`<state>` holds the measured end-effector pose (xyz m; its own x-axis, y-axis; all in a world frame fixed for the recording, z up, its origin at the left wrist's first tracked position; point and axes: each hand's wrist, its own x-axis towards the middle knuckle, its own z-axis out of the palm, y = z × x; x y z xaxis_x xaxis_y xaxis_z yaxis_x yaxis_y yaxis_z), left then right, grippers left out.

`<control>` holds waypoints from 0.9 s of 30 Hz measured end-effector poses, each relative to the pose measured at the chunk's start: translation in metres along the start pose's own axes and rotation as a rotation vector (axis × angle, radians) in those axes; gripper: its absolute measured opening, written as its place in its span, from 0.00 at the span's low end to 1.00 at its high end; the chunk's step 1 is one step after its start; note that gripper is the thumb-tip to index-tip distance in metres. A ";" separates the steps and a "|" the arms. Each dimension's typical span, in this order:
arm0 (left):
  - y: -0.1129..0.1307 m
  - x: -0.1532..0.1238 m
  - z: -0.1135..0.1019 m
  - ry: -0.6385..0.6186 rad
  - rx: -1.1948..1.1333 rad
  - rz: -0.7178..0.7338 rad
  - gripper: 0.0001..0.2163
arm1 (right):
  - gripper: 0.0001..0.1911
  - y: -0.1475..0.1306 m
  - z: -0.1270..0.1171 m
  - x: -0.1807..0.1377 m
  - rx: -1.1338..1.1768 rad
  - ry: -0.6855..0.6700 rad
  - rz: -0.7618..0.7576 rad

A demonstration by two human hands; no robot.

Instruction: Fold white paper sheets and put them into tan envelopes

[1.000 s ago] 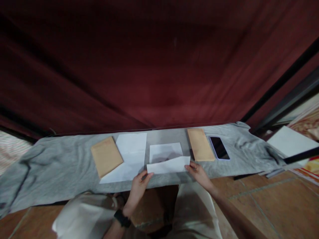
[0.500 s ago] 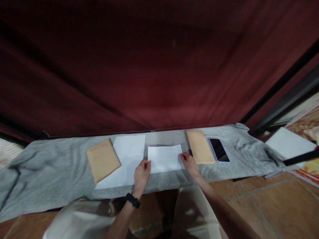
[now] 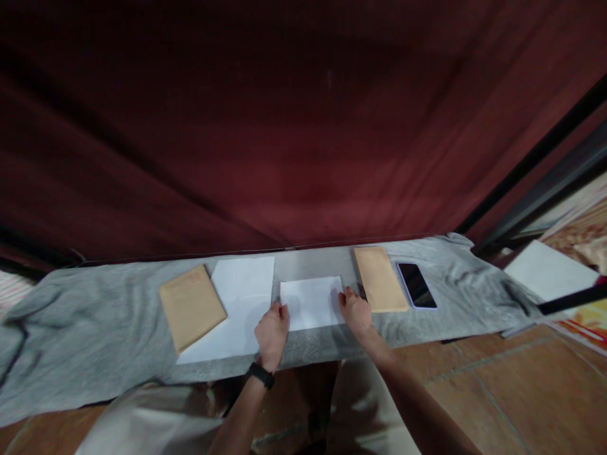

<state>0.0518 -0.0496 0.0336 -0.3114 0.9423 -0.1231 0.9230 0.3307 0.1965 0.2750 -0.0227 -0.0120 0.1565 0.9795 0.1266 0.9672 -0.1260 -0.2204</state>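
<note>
A white sheet of paper [image 3: 312,304], short and wide as if folded, lies between my hands on the grey cloth [image 3: 313,346]. My left hand [image 3: 272,328], with a dark band on its wrist, pinches the sheet's left edge. At the right edge my right hand [image 3: 355,311] has its fingers closed on the paper. Larger white paper [image 3: 246,284] lies to the left, partly under a stack of brown envelopes [image 3: 192,308]. Just beyond my right hand rests another brown envelope [image 3: 380,278].
A phone [image 3: 417,285] with a dark screen and pale purple edge lies right of the envelope. Behind the cloth-covered surface hangs a dark red curtain [image 3: 294,158]. Tiled floor [image 3: 484,379] shows below, and a white board [image 3: 550,270] stands at the far right.
My right hand has shifted slightly left and down along the sheet's edge. My left hand has turned a little, and the sheet now lies flatter.
</note>
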 end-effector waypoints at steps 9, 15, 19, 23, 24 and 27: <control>-0.004 0.001 0.013 0.068 0.055 0.086 0.18 | 0.21 -0.023 0.009 -0.018 0.164 0.181 -0.345; -0.006 0.001 0.019 0.107 0.087 0.146 0.18 | 0.25 -0.036 0.027 -0.031 0.174 0.149 -0.454; -0.006 0.001 0.021 0.140 0.106 0.155 0.19 | 0.26 -0.033 0.032 -0.034 0.132 0.147 -0.443; -0.005 0.001 0.020 0.136 0.105 0.148 0.18 | 0.26 -0.032 0.032 -0.035 0.100 0.147 -0.444; -0.005 0.001 0.020 0.136 0.106 0.143 0.18 | 0.26 -0.032 0.032 -0.035 0.094 0.149 -0.444; -0.003 0.000 0.019 0.196 0.124 0.147 0.17 | 0.26 -0.033 0.032 -0.035 0.083 0.154 -0.436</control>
<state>0.0538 -0.0519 0.0150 -0.1985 0.9759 0.0910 0.9784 0.1919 0.0763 0.2309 -0.0479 -0.0403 -0.2274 0.9028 0.3651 0.9309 0.3116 -0.1908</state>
